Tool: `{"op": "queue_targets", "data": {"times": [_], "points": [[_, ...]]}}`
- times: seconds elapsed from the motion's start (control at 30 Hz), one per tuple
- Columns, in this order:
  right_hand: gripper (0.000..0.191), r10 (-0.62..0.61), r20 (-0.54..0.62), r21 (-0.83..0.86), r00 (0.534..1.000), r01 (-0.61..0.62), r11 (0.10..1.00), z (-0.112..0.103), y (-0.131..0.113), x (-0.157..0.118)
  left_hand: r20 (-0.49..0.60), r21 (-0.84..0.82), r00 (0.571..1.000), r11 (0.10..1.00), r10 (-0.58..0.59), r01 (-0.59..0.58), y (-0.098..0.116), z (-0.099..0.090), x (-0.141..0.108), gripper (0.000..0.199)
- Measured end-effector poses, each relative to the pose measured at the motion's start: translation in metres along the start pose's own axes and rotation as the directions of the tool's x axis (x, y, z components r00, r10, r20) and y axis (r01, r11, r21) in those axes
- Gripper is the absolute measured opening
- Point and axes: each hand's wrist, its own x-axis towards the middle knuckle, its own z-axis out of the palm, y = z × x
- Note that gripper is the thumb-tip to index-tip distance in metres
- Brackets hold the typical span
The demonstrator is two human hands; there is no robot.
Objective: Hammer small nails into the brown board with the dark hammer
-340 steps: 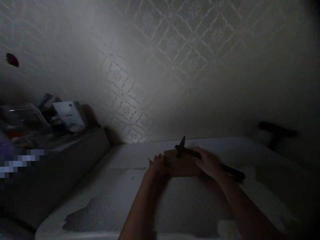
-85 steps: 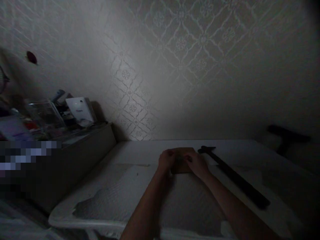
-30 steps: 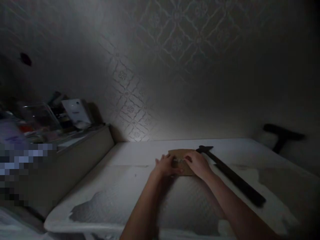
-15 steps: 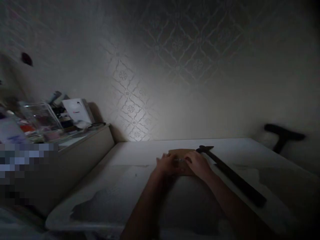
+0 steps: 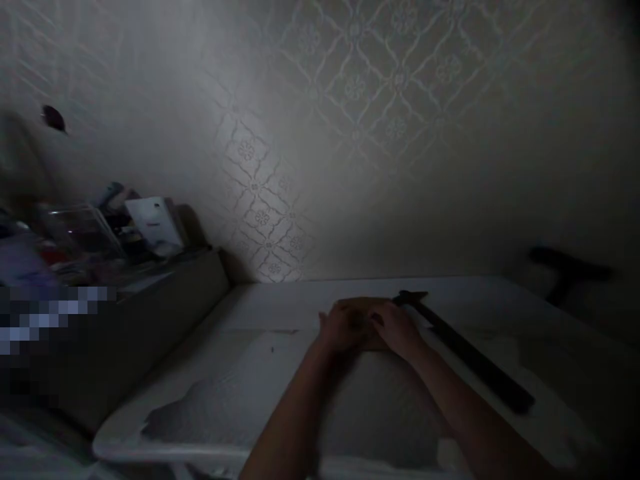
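Observation:
A small flat brown board (image 5: 367, 304) lies near the back of the white table, under both my hands. My left hand (image 5: 343, 328) is over its left part, fingers curled inward. From the right, my right hand (image 5: 397, 327) meets it with thumb and fingers pinched together. Between the hands the light is too dim to make out what they hold. A hammer (image 5: 467, 353) rests just right of my right hand, its head toward the wall and its dark handle slanting toward the near right.
The white table (image 5: 280, 300) has a worn, peeling covering and backs onto a patterned wall (image 5: 350, 167). On the left, a cabinet (image 5: 175, 300) carries a white box (image 5: 155, 223) and clutter. A dark T-shaped object (image 5: 570, 267) stands past the table's right edge.
My left hand has shifted slightly right, toward my right hand. The small shiny thing visible between the fingers earlier is now hard to see. Light on the table has dimmed; the hammer stays put.

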Motion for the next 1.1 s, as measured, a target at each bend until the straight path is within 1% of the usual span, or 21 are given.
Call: {"op": "queue_targets", "data": {"times": [0.1,0.17,0.27,0.43,0.7,0.8,0.83,0.87,0.9,0.93,1.0,1.03,1.1], "points": [[0.019,0.012,0.012,0.011,1.000,-0.012,1.000,0.001,0.001,0.000,-0.052,0.003,0.997,0.999,0.054,-0.054,0.002,0.006,0.003,0.046],[0.019,0.021,0.023,0.008,1.000,-0.021,1.000,0.001,0.001,0.000,-0.067,-0.001,0.996,0.998,0.055,-0.055,0.003,0.009,0.005,0.038],[0.018,0.016,0.022,0.016,1.000,-0.016,1.000,0.001,0.002,0.001,-0.063,-0.009,0.997,0.999,0.035,-0.035,0.006,0.010,0.006,0.029],[0.018,-0.020,-0.012,0.050,1.000,0.021,0.999,0.000,0.002,0.000,-0.063,-0.029,0.998,1.000,0.002,-0.004,0.008,0.011,0.008,0.023],[0.021,-0.018,-0.010,0.082,1.000,0.019,0.996,-0.002,-0.001,-0.002,-0.109,-0.020,0.993,0.999,-0.033,0.031,0.008,0.017,0.012,0.019],[0.024,-0.016,-0.034,0.085,0.999,0.019,0.996,-0.006,-0.001,0.000,-0.118,-0.019,0.992,0.999,-0.032,0.030,0.009,0.017,0.012,0.016],[0.025,0.011,-0.051,0.060,0.999,-0.008,0.998,-0.009,0.000,0.000,-0.118,-0.020,0.993,0.999,-0.032,0.030,0.010,0.017,0.012,0.015],[0.025,0.061,-0.076,0.019,0.995,-0.060,0.998,-0.013,0.002,0.000,-0.117,-0.021,0.993,0.999,-0.034,0.032,0.010,0.017,0.012,0.013],[0.025,0.135,-0.114,-0.034,0.984,-0.140,0.990,-0.017,0.005,-0.001,-0.115,-0.021,0.993,0.999,-0.037,0.035,0.011,0.016,0.012,0.013],[0.024,0.226,-0.162,-0.090,0.961,-0.242,0.966,-0.022,0.009,-0.003,-0.113,-0.020,0.993,0.999,-0.039,0.037,0.012,0.016,0.011,0.013],[0.027,0.392,-0.248,-0.180,0.886,-0.439,0.880,-0.031,0.018,-0.007,-0.108,-0.017,0.993,0.999,-0.047,0.045,0.013,0.015,0.011,0.014],[0.030,0.453,-0.260,-0.207,0.852,-0.508,0.836,-0.034,0.022,-0.010,-0.105,-0.014,0.993,0.999,-0.051,0.050,0.013,0.015,0.011,0.014],[0.037,0.555,-0.226,-0.243,0.801,-0.598,0.764,-0.039,0.031,-0.013,-0.089,-0.014,0.994,0.998,-0.057,0.056,0.013,0.013,0.010,0.014]]}}
